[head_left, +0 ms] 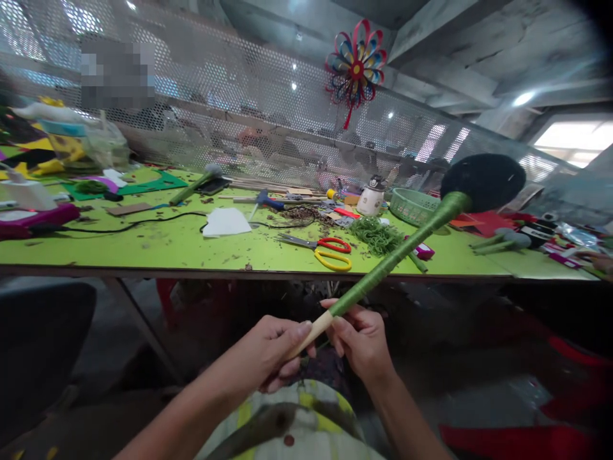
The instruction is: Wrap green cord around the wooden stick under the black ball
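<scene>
A pale wooden stick (313,333) slants up and to the right in front of me, wrapped in green thread (390,260) over its upper length. A large dark rounded head (483,182) tops it. My left hand (275,348) is closed around the bare wooden end. Where the wrapping begins, my right hand (359,335) pinches the stick between thumb and fingers. Red-and-yellow handled scissors (323,248) lie partly spread on the table beyond my hands. Near them is a tangle of green yarn (376,235).
The green table (172,252) spans the view, backed by a perforated metal screen (230,96). On it are a hammer (263,200), a white sheet (226,222), a black cable, a green basket (414,206), a white bottle (371,198) and several smaller wrapped sticks. A looped colourful ornament (355,69) hangs above.
</scene>
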`<state>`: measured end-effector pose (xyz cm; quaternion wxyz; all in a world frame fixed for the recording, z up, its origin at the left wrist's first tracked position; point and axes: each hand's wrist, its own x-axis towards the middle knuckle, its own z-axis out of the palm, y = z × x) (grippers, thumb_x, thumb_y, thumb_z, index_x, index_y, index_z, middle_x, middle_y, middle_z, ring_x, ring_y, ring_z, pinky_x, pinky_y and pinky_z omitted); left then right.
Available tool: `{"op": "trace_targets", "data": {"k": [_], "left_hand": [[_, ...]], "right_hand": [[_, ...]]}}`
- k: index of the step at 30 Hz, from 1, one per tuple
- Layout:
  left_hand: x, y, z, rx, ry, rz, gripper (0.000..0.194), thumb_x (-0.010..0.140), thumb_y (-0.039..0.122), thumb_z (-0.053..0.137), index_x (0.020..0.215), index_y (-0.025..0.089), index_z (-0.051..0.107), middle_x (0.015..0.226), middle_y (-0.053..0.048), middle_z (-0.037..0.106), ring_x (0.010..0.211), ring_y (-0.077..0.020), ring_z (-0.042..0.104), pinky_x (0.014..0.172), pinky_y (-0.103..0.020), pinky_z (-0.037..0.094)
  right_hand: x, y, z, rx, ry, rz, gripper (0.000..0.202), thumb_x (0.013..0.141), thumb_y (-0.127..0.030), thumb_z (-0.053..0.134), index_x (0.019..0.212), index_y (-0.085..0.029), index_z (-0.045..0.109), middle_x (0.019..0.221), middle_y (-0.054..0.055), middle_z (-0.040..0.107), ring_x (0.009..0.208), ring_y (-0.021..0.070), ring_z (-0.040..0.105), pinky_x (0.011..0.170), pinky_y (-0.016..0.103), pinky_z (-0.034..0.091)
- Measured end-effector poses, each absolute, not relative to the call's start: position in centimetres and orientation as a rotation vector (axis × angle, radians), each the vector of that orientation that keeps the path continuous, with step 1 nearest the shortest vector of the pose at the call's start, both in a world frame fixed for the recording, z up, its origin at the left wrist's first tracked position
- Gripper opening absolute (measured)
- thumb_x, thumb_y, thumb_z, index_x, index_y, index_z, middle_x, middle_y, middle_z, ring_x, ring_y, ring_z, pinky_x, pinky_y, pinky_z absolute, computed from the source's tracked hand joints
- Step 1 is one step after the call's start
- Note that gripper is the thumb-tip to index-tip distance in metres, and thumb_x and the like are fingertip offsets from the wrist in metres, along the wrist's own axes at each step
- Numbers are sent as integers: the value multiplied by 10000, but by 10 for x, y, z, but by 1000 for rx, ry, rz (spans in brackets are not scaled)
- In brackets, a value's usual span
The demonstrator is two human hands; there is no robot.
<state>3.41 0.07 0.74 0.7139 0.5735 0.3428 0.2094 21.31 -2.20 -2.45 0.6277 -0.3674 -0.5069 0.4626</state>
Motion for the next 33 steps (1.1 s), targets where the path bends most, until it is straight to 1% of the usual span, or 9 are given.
{"op": "trace_targets", "data": {"k": [4,6,14,18,21,26,28,31,33], "left_hand": [[38,0,9,1400,797,551,369,796,495,546,931,158,615,464,73,460,341,-52,335,337,-160,234],[41,-2,8,1491,828,652,328,782,439,596,961,165,612,471,81,455,361,-54,362,363,-159,279],[32,0,4,1236,621,489,368,830,475,519,883,127,626,419,63,462,285,-23,295,324,-148,187],[32,6,-7,1080,463,399,363,819,483,520,865,133,603,413,36,520,251,-29,295,316,-158,203],[38,9,-13,1132,494,373,373,820,515,488,840,154,583,470,4,583,275,-59,361,318,-172,247],[47,0,-6,1558,935,828,305,824,444,536,797,160,646,586,31,542,510,-86,449,464,-178,328],[46,-4,-2,1567,939,820,322,825,447,530,775,154,656,534,47,485,479,-80,404,439,-181,291],[42,-6,-1,1361,852,638,403,816,526,494,712,152,601,403,102,305,337,-52,246,359,-188,196],[39,-4,0,1252,782,563,433,814,561,476,713,152,579,390,115,281,310,-37,208,347,-182,185]], "right_hand": [[213,-18,-27,-875,-1135,1030,283,806,-284,627,1036,-127,677,425,-62,440,346,56,346,378,206,234],[213,-16,-28,-885,-1132,1026,292,800,-293,631,1033,-125,679,420,-67,425,342,56,336,377,207,229],[215,-20,-23,-869,-1219,1060,331,791,-336,629,1042,-128,687,417,-51,457,333,65,364,353,202,265],[213,-23,-19,-863,-1239,1081,311,795,-338,627,1013,-125,693,420,-49,461,327,60,349,346,197,258],[212,-20,-20,-889,-1200,1072,282,805,-321,624,995,-122,686,420,-57,446,339,54,335,363,196,238],[215,-12,-25,-883,-1150,1093,286,808,-315,626,1006,-117,679,410,-65,428,354,62,345,390,211,236],[216,-12,-25,-871,-1177,1113,309,811,-323,620,1030,-111,674,415,-60,435,356,67,357,392,216,243],[218,-15,-25,-856,-1203,1116,314,825,-312,605,1059,-112,666,418,-56,446,362,71,365,404,222,255],[219,-17,-25,-851,-1203,1112,316,824,-313,606,1060,-112,667,418,-59,436,359,69,356,401,221,251]]}}
